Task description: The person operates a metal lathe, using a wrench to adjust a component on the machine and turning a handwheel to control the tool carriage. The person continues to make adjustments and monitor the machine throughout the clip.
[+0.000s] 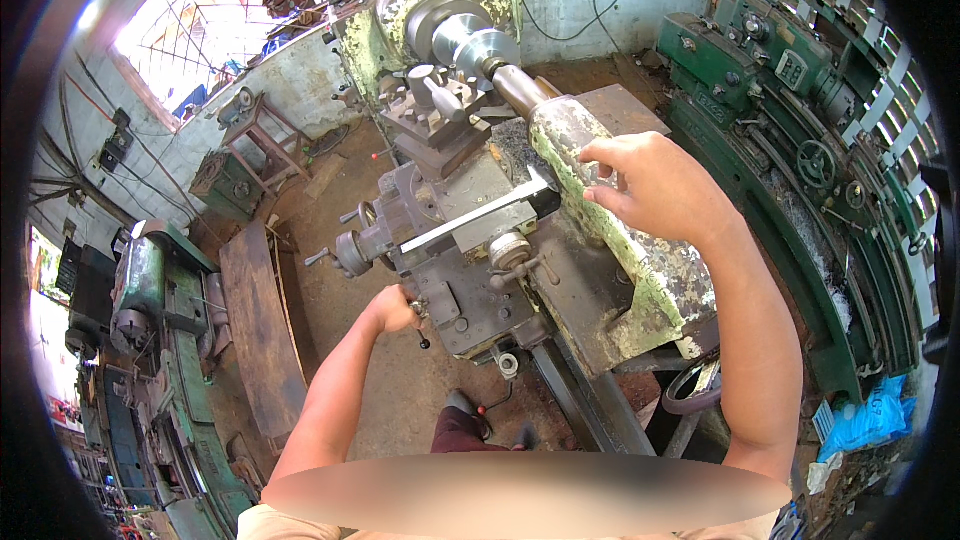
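A worn lathe with chipped pale-green paint fills the middle. My left hand [393,310] is wrapped round a small lever [423,339] on the carriage, whose black-knobbed end sticks out below. My right hand [655,185] is over the tailstock [590,145], fingers loosely bent, thumb apart, with nothing in them; whether it touches the casting I cannot tell. Across the carriage lies a steel vernier caliper [470,217]. Beyond it sits the tool post [438,105]. A shiny turned metal workpiece [487,48] runs between the chuck [440,25] and the tailstock quill [520,88].
A cross-slide handwheel [352,254] juts out left of the carriage, and a three-armed handle [520,262] stands on top. Green lathes stand along the right [790,70] and left [170,290]. A wooden board [262,315] lies at left; a blue bag [875,420] rests at lower right.
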`<state>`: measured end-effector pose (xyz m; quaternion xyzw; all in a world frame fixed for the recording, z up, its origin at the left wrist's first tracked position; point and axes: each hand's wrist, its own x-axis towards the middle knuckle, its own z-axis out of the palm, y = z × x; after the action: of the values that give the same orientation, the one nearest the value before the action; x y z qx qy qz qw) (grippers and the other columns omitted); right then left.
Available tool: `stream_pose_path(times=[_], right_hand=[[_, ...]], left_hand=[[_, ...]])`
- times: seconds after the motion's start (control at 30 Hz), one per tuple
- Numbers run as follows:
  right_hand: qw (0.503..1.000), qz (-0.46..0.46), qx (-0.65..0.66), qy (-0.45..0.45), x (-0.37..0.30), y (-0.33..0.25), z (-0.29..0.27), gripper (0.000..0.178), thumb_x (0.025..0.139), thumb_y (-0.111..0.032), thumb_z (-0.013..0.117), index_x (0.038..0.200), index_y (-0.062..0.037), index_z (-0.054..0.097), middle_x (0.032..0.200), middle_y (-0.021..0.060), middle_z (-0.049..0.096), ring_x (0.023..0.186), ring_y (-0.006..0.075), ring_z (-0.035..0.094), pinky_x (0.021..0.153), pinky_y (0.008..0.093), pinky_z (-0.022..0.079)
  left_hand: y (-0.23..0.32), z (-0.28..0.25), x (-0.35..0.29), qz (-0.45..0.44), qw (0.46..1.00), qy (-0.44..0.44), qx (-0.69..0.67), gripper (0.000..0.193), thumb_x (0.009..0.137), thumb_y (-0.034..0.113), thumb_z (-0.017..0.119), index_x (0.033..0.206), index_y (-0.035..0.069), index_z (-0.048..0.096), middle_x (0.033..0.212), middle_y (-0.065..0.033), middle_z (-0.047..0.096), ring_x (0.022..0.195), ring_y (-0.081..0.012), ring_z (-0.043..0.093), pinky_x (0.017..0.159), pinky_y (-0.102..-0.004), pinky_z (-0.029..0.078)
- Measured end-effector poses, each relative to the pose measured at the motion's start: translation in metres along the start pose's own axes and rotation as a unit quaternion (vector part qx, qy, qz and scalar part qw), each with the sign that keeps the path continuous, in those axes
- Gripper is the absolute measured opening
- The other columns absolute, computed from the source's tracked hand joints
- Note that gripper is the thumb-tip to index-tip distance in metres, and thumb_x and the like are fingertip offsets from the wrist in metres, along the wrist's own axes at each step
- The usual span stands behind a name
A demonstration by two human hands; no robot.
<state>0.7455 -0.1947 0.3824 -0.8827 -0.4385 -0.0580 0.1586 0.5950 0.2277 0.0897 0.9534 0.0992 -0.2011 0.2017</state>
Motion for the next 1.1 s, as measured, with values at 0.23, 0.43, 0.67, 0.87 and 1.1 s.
stream_pose_path(times=[0.23, 0.43, 0.67, 0.87, 1.1], right_hand=[[1.0, -0.002, -0.017, -0.001, 0.0003, 0.001, 0.0003, 0.035, 0.091, -0.024, 0.077, 0.121, -0.0069, 0.071, 0.098, 0.0186, 0.076, 0.099, 0.0386, 0.073, 0.089, 0.0494, 0.057], [1.0, 0.007, 0.002, -0.009, 0.0005, -0.0004, -0.0014, 0.033, 0.092, -0.025, 0.077, 0.12, -0.008, 0.071, 0.1, 0.0189, 0.077, 0.101, 0.0382, 0.074, 0.091, 0.0502, 0.057], [1.0, 0.017, 0.001, -0.013, 0.0007, -0.0034, -0.0021, 0.034, 0.092, -0.024, 0.077, 0.12, -0.007, 0.071, 0.1, 0.0179, 0.078, 0.102, 0.0374, 0.074, 0.091, 0.0492, 0.058], [1.0, 0.013, 0.0, -0.014, 0.0014, -0.0037, -0.0015, 0.033, 0.092, -0.025, 0.078, 0.119, -0.0062, 0.071, 0.101, 0.0181, 0.078, 0.102, 0.0376, 0.074, 0.091, 0.0496, 0.057], [1.0, 0.013, -0.003, -0.017, 0.0012, -0.0042, -0.0011, 0.032, 0.092, -0.025, 0.078, 0.117, -0.0061, 0.071, 0.099, 0.0179, 0.077, 0.101, 0.038, 0.073, 0.091, 0.0501, 0.057]], left_hand=[[0.0042, -0.0032, -0.0031, 0.003, 1.0, -0.002, -0.005, 0.047, 0.063, 0.035, 0.09, 0.098, 0.004, 0.08, 0.086, -0.0217, 0.076, 0.08, -0.037, 0.074, 0.078, -0.0466, 0.057], [0.0021, -0.0014, -0.0014, -0.002, 1.0, 0.002, 0.0, 0.048, 0.063, 0.035, 0.091, 0.097, 0.003, 0.079, 0.085, -0.0212, 0.076, 0.08, -0.0374, 0.073, 0.077, -0.0471, 0.057], [-0.0003, 0.0003, 0.0007, -0.018, 1.0, -0.003, 0.01, 0.047, 0.062, 0.035, 0.09, 0.097, 0.004, 0.08, 0.088, -0.0214, 0.076, 0.083, -0.0382, 0.073, 0.08, -0.0479, 0.057], [0.0012, -0.0008, -0.0007, -0.011, 1.0, -0.006, 0.01, 0.046, 0.063, 0.035, 0.09, 0.097, 0.005, 0.08, 0.088, -0.0211, 0.077, 0.084, -0.0381, 0.073, 0.081, -0.0472, 0.057], [0.0001, -0.0003, 0.0, -0.008, 1.0, -0.004, -0.004, 0.045, 0.063, 0.035, 0.09, 0.096, 0.005, 0.08, 0.088, -0.0205, 0.077, 0.084, -0.0374, 0.073, 0.08, -0.0467, 0.057]])
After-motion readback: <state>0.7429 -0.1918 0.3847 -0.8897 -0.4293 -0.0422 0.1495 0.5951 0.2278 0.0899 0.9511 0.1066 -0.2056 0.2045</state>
